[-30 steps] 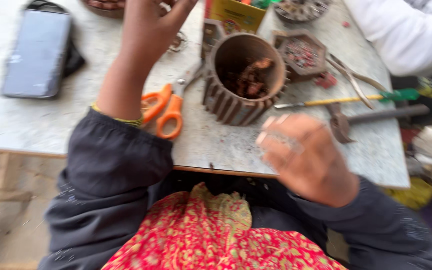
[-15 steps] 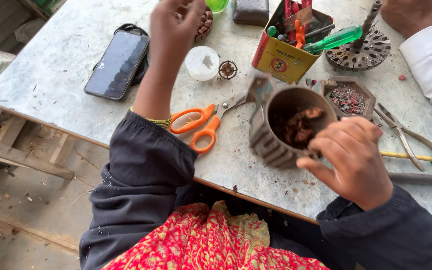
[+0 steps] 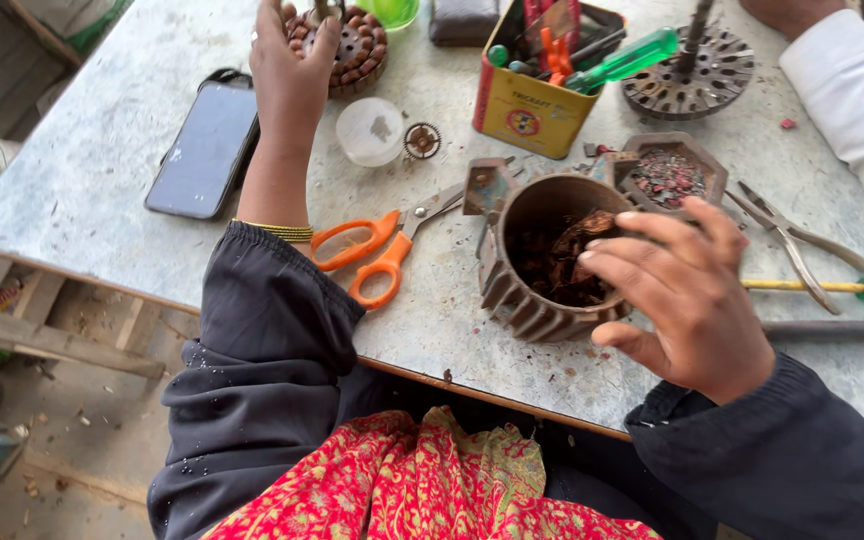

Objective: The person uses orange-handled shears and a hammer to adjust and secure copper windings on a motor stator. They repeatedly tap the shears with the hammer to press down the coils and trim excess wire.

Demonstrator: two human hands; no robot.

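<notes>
I see my right hand cupped loosely over the rim of the ribbed motor housing, its grip spread, fingertips at the tangled copper wire inside. The housing stands upright on the table, near its front edge. My left hand is well beyond the housing to its left, grip closed around the wound rotor. Just left of the housing lie orange scissors; farther left, a phone. Behind the housing stands a yellow tin of tools.
</notes>
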